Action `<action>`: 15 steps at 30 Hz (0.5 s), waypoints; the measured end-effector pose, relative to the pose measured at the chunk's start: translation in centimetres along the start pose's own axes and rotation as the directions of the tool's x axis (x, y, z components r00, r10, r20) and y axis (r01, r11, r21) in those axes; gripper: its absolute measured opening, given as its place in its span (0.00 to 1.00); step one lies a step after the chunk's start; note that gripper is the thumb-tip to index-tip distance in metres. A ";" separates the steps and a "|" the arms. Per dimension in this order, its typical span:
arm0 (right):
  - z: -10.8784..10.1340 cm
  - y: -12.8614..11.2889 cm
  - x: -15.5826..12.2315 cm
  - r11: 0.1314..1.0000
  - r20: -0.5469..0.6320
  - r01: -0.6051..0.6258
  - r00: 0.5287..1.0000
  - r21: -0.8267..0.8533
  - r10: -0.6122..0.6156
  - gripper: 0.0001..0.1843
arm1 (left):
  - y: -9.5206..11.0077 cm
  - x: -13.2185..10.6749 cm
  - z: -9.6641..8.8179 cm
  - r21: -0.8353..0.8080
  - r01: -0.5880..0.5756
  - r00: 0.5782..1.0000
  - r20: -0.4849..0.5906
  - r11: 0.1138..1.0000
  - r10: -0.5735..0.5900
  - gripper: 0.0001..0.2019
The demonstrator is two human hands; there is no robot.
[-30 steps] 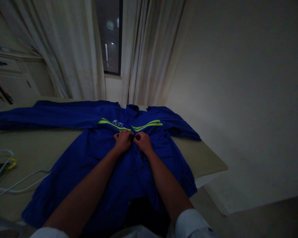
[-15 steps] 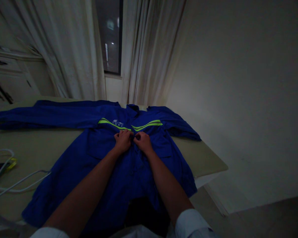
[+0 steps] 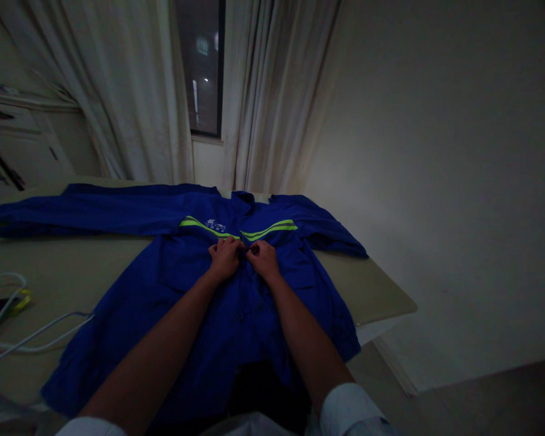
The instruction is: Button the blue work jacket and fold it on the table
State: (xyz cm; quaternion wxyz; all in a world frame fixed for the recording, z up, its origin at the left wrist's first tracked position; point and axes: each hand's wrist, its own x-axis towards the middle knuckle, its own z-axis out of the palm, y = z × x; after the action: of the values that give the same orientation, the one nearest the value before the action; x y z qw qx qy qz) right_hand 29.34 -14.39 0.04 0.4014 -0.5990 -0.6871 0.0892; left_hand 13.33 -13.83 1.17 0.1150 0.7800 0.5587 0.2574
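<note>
On the counter (image 3: 381,297), head view: blue jacket (image 3: 195,290) lies flat, front up, collar at the far side, hem hanging over the near edge toward the person. One sleeve runs out long across the counter to the left; the other is bunched near the right corner. Yellow-green stripes (image 3: 267,229) cross the chest. Left hand (image 3: 224,257) and right hand (image 3: 264,260) sit side by side on the jacket's centre front, just below the stripes, knuckles nearly touching. Each grip is closed, fingers pinching the cloth at the front opening (what sits between the fingertips is too dark to tell). Both forearms bare, white cuffs at the bottom of frame. White cable (image 3: 31,336) loops on the counter left of the jacket, one run ending close to its side. Pale curtains (image 3: 272,91) and a dark window (image 3: 204,66) stand behind the counter.
</note>
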 end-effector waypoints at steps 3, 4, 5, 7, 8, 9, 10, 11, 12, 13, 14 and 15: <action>0.0 0.2 0.1 0.999 -0.020 -0.005 1.000 0.035 0.006 0.02 | 0.1 0.0 -0.1 -0.010 0.009 1.000 0.003 1.000 -0.008 0.18; 0.1 0.2 0.2 0.999 -0.019 -0.002 1.000 0.044 0.003 0.02 | 0.1 -0.1 -0.1 -0.009 0.010 1.000 0.002 1.000 -0.010 0.19; 0.1 0.2 0.2 0.999 -0.020 -0.001 1.000 0.051 0.002 0.02 | 0.1 -0.1 -0.1 -0.007 0.011 1.000 -0.001 1.000 -0.011 0.19; 0.1 0.2 0.2 0.998 -0.023 0.000 1.000 0.066 0.002 0.01 | 0.1 -0.1 -0.1 -0.006 0.010 1.000 -0.016 1.000 -0.010 0.17; 0.1 0.2 0.2 0.997 -0.025 0.000 1.000 0.074 0.002 0.01 | 0.1 -0.1 -0.1 -0.009 0.010 1.000 -0.028 1.000 -0.010 0.16; 0.0 0.2 0.2 0.997 -0.026 0.001 1.000 0.082 0.001 0.02 | 0.1 -0.2 -0.1 -0.016 0.009 0.999 -0.043 1.000 -0.010 0.15; 0.0 0.1 0.1 0.996 -0.029 0.001 1.000 0.090 0.001 0.03 | 0.1 -0.2 -0.1 -0.024 0.009 0.998 -0.058 1.000 -0.010 0.15; 0.0 0.0 0.1 0.995 -0.033 0.002 0.999 0.098 0.001 0.04 | 0.1 -0.2 -0.1 -0.030 0.009 0.997 -0.070 1.000 -0.011 0.15; 0.0 0.0 0.1 0.995 -0.036 0.003 0.999 0.104 0.001 0.05 | 0.1 -0.3 -0.1 -0.029 0.007 0.997 -0.076 1.000 -0.009 0.15; -0.1 -0.1 0.1 0.994 -0.040 0.003 0.999 0.109 0.001 0.06 | 0.1 -0.3 -0.1 -0.017 0.005 0.997 -0.074 1.000 -0.006 0.15; -0.1 -0.1 0.1 0.994 -0.044 0.003 0.999 0.113 0.002 0.06 | 0.2 -0.3 -0.1 0.003 0.000 0.998 -0.066 1.000 0.000 0.15; -0.1 -0.2 0.1 0.993 -0.046 0.001 0.999 0.116 0.005 0.07 | 0.2 -0.4 -0.2 0.028 -0.004 0.998 -0.055 1.000 0.006 0.15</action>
State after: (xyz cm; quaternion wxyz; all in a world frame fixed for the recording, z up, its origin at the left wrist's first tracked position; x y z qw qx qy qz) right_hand 29.29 -14.40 0.25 0.4514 -0.5772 -0.6706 0.1155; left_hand 13.34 -14.27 1.30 0.0878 0.7756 0.5632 0.2712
